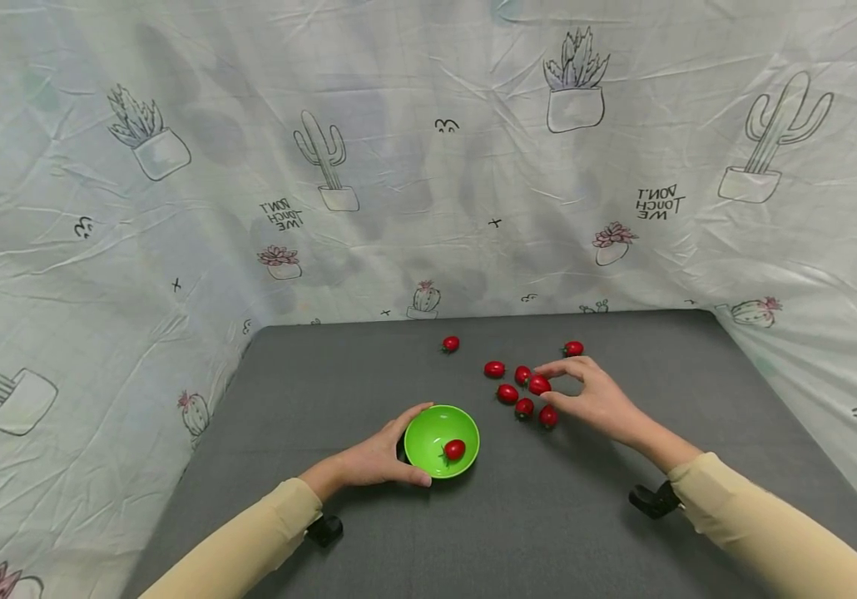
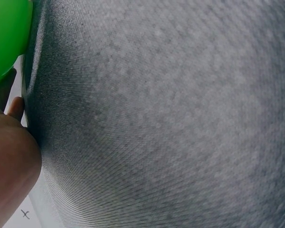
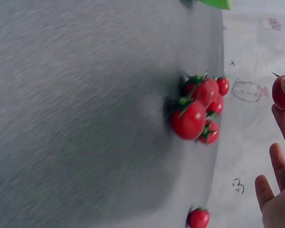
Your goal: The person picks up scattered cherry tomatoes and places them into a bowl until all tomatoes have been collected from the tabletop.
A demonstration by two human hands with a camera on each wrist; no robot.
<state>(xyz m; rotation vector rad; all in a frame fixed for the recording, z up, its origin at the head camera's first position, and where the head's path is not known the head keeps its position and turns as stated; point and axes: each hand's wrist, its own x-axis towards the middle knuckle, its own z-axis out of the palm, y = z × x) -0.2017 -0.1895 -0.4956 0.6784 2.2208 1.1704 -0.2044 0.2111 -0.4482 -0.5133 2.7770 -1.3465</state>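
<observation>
Left hand (image 1: 379, 459) round green bowl (image 1: 428, 428), fingers partly hidden.

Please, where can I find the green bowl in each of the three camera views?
Head view: the green bowl sits low in the centre on the grey mat, gripped by the left hand, with one tomato inside.
Left wrist view: only its outer wall, top left corner.
Right wrist view: a green sliver at the top edge.
Shared landmark: the grey mat.
</observation>
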